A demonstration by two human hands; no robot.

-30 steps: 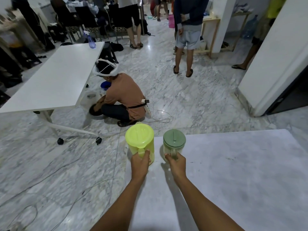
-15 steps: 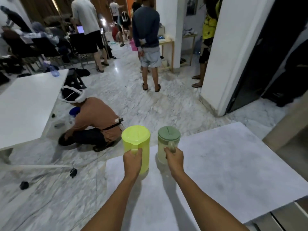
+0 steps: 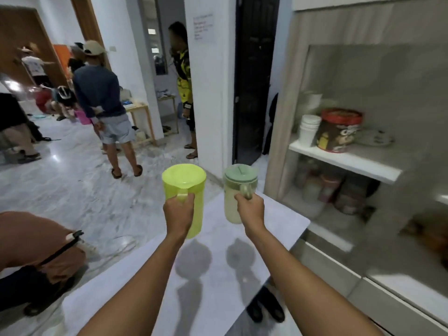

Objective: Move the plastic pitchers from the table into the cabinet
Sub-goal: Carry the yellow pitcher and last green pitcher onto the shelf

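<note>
My left hand point(image 3: 179, 210) grips the handle of a bright yellow-green pitcher point(image 3: 185, 187), held upright in the air above the grey table point(image 3: 218, 267). My right hand point(image 3: 249, 208) holds the handle of a pale pitcher with a sage-green lid point(image 3: 238, 190), also lifted off the table. Both cast shadows on the tabletop below. The open cabinet point(image 3: 346, 161) stands to the right, its white shelf level with the pitchers and about an arm's reach from my right hand.
On the cabinet shelf stand stacked white cups point(image 3: 308, 129), a red-lidded tub point(image 3: 339, 129) and a plate point(image 3: 374, 139); jars fill the space beneath. A crouching person point(image 3: 36, 251) is at lower left, others stand on the marble floor. A white pillar point(image 3: 211, 93) rises ahead.
Both pitchers have risen off the table in my hands. My view has swung right, bringing the cabinet shelves into sight and pushing the crouching person to the left edge.
</note>
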